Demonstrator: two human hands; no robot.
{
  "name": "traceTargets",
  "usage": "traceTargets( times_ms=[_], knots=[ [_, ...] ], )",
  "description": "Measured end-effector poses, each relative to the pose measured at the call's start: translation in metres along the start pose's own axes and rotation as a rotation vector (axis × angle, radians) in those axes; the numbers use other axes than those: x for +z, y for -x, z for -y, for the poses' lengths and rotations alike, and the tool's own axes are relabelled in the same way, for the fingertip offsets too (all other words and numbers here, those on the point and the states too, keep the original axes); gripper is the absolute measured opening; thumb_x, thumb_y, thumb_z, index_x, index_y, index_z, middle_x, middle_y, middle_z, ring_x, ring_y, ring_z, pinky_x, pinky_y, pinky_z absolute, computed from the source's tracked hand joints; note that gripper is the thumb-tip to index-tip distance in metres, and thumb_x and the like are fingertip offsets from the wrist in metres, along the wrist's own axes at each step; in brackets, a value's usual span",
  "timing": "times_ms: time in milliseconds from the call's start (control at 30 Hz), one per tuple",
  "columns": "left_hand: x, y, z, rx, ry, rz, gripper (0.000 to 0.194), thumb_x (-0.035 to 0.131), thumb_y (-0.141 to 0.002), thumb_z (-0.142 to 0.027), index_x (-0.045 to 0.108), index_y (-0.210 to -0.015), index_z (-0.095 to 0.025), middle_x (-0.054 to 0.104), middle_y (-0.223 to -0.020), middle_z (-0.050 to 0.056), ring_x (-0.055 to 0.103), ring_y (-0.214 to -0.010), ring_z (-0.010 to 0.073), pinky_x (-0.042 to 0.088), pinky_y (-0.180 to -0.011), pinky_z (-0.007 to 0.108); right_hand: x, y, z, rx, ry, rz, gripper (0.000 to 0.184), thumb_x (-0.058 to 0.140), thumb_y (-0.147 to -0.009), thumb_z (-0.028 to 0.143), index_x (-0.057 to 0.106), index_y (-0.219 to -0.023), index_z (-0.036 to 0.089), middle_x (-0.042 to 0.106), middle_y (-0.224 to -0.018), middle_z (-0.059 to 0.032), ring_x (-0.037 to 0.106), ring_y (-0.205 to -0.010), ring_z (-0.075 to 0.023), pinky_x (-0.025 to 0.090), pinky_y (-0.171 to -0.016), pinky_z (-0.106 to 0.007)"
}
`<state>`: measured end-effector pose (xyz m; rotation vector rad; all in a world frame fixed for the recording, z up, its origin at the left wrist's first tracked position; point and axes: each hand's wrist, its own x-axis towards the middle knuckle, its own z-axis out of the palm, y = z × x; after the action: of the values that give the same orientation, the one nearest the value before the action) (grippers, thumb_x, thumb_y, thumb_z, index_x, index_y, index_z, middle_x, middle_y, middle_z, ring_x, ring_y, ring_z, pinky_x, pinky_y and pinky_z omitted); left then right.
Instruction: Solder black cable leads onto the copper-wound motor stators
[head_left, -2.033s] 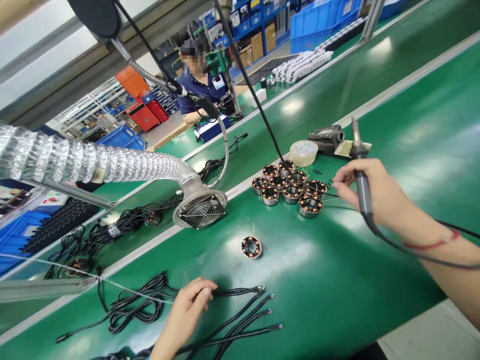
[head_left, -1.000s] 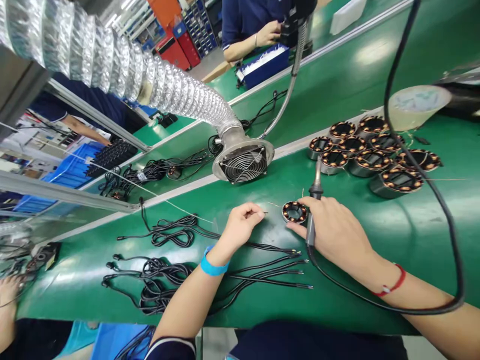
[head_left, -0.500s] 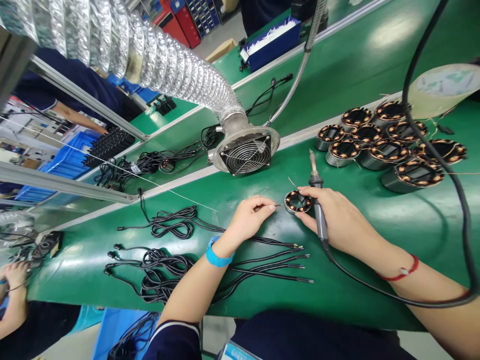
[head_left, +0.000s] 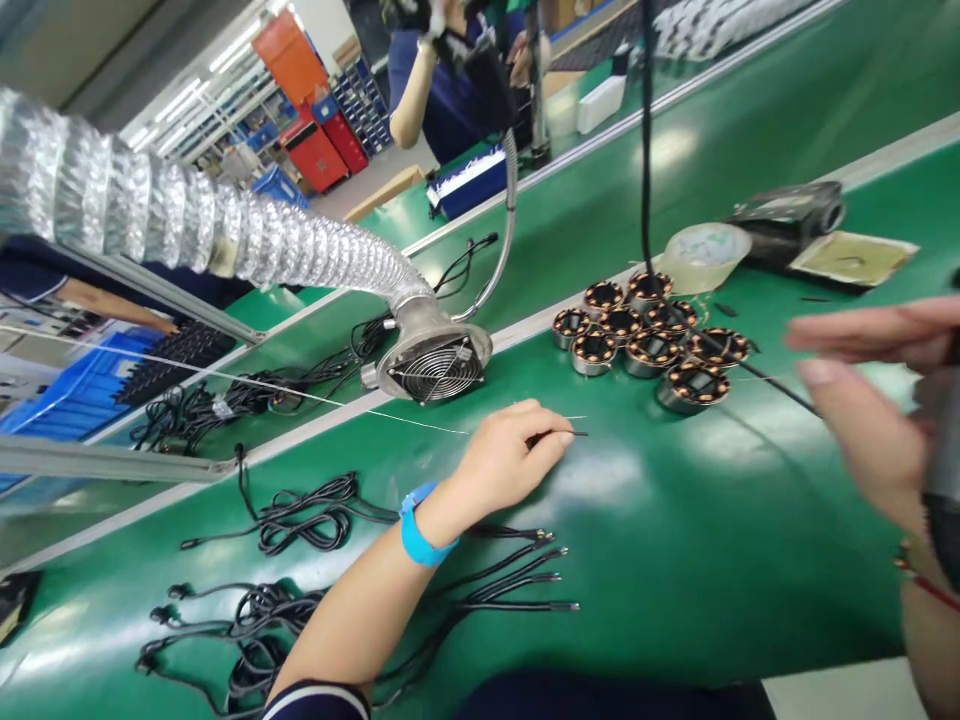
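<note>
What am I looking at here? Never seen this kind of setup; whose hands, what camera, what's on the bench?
One picture, from a camera worn on a person's head, looking forward and down at a green bench surface. No robot: two bare hands. The left hand, with a blue wristband, pinches the end of a thin black wire between its fingers. The right hand is blurred at the right edge, around a dark handle; what it is cannot be told.

On the surface lie black cables with stripped ends, a cluster of round copper-wound metal motor stators, a clear round tub and a dark tool stand. A silver ribbed hose ends in a small grilled extraction fan. Another person in dark blue works across the far belt.
</note>
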<state>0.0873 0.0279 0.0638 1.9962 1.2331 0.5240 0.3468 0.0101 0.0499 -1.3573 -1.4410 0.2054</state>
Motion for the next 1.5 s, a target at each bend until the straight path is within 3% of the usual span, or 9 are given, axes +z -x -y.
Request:
traceTargets(
  times_ms=[100, 367, 500, 633, 700, 933, 1233, 1367, 1500],
  knots=[
    [0.007, -0.015, -0.02, 0.108, -0.058, 0.038, 0.025, 0.052, -0.095, -0.025, 0.076, -0.091, -0.017, 0.065, -0.074, 0.005, 0.059, -0.074, 0.0164, 0.045, -0.072, 0.028, 0.007, 0.013, 0.005, -0.124, -0.125, 0.149, 0.01, 0.068, -0.089, 0.031, 0.065, -0.097, 0.026, 0.072, -0.088, -0.0051, 0.072, -0.072, -0.0204, 0.063, -0.07, -0.037],
    [0.023, -0.027, -0.04, 0.156, 0.005, 0.082, 0.032, 0.05, -0.098, -0.029, 0.076, -0.084, -0.016, 0.062, -0.069, 0.004, 0.056, -0.067, 0.0147, 0.044, -0.066, 0.026, 0.032, 0.042, 0.011, -0.131, -0.263, 0.115, 0.03, 0.06, -0.094, 0.022, 0.051, -0.119, 0.035, 0.07, -0.09, 0.0016, 0.072, -0.073, -0.0211, 0.064, -0.063, -0.034],
    [0.026, -0.034, -0.039, 0.124, -0.013, 0.1, 0.03, 0.052, -0.098, -0.029, 0.076, -0.089, -0.015, 0.065, -0.072, 0.004, 0.059, -0.069, 0.0148, 0.045, -0.068, 0.026, 0.021, 0.032, -0.001, -0.181, -0.148, 0.148, 0.016, 0.054, -0.098, 0.025, 0.054, -0.113, 0.031, 0.071, -0.088, 0.0017, 0.071, -0.07, -0.018, 0.061, -0.063, -0.03],
    [0.024, -0.056, -0.036, -0.016, -0.257, 0.102, 0.028, 0.057, -0.095, -0.028, 0.071, -0.116, -0.015, 0.071, -0.094, 0.007, 0.066, -0.085, 0.02, 0.05, -0.078, 0.03, 0.0, -0.002, -0.036, -0.076, 0.123, 0.015, 0.015, 0.058, -0.095, 0.039, 0.062, -0.094, 0.025, 0.072, -0.086, -0.0017, 0.07, -0.071, -0.0183, 0.056, -0.066, -0.03],
    [0.024, -0.074, -0.032, -0.105, -0.437, 0.115, 0.038, 0.059, -0.094, -0.028, 0.064, -0.13, -0.017, 0.07, -0.106, 0.01, 0.068, -0.093, 0.0233, 0.052, -0.082, 0.033, -0.005, -0.028, -0.064, 0.054, 0.227, -0.068, 0.022, 0.063, -0.088, 0.039, 0.063, -0.104, 0.024, 0.072, -0.093, -0.0048, 0.07, -0.077, -0.0203, 0.054, -0.07, -0.032],
    [0.034, -0.11, -0.017, -0.187, -0.69, 0.235, 0.027, 0.055, -0.096, -0.031, 0.067, -0.117, -0.017, 0.073, -0.109, 0.014, 0.07, -0.097, 0.0265, 0.055, -0.083, 0.035, 0.011, -0.076, -0.136, 0.18, 0.382, 0.153, 0.025, 0.058, -0.082, 0.02, 0.061, -0.107, 0.02, 0.073, -0.095, -0.0102, 0.066, -0.085, -0.0238, 0.046, -0.073, -0.035],
    [0.018, -0.076, -0.013, -0.221, -0.679, 0.33, 0.029, 0.05, -0.097, -0.029, 0.071, -0.114, -0.021, 0.073, -0.105, 0.01, 0.07, -0.094, 0.0262, 0.055, -0.079, 0.034, 0.003, -0.06, -0.125, 0.211, 0.352, 0.166, 0.028, 0.056, -0.086, 0.03, 0.06, -0.112, 0.02, 0.068, -0.117, -0.0161, 0.065, -0.103, -0.0275, 0.047, -0.083, -0.04],
    [0.014, -0.097, -0.02, -0.106, -0.645, 0.206, 0.028, 0.049, -0.097, -0.027, 0.071, -0.115, -0.022, 0.071, -0.103, 0.007, 0.068, -0.095, 0.023, 0.054, -0.081, 0.031, 0.003, -0.06, -0.126, 0.218, 0.363, 0.143, 0.032, 0.056, -0.088, 0.033, 0.059, -0.117, 0.02, 0.067, -0.119, -0.015, 0.065, -0.103, -0.0274, 0.048, -0.085, -0.041],
    [0.025, -0.128, -0.025, 0.055, -0.671, 0.271, 0.03, 0.049, -0.098, -0.026, 0.07, -0.119, -0.022, 0.07, -0.108, 0.008, 0.069, -0.099, 0.0243, 0.055, -0.081, 0.032, -0.001, -0.059, -0.127, 0.253, 0.368, 0.102, 0.036, 0.056, -0.088, 0.036, 0.059, -0.12, 0.02, 0.067, -0.123, -0.0132, 0.066, -0.104, -0.0267, 0.05, -0.088, -0.041]
  ],
)
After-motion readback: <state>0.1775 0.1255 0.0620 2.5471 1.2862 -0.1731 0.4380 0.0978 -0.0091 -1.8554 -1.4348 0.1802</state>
